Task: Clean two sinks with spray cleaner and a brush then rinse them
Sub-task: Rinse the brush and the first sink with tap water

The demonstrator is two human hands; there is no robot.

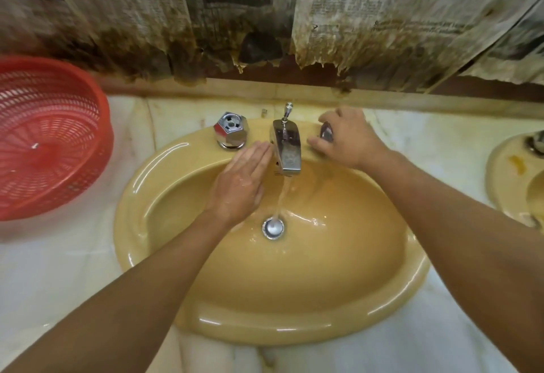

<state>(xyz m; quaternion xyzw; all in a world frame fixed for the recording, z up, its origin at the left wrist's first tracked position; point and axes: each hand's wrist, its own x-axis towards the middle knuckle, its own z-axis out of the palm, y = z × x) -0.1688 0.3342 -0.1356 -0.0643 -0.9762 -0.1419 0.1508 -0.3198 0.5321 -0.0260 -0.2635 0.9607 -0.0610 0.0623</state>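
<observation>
The counter [73,269] before me is pale, veined stone, stained yellowish towards its back edge, where a tan strip [412,100] runs along the foot of the wall. Set into its middle is a yellow oval sink [138,204], and at my far right the rim of a second sink [500,163] of the same colour shows, partly cut off. On my left a red mesh basket [50,137] stands on the stone, near the first sink's rim but apart from it.

basket [50,137] left of sink [294,322], faucet [287,146] behind
</observation>
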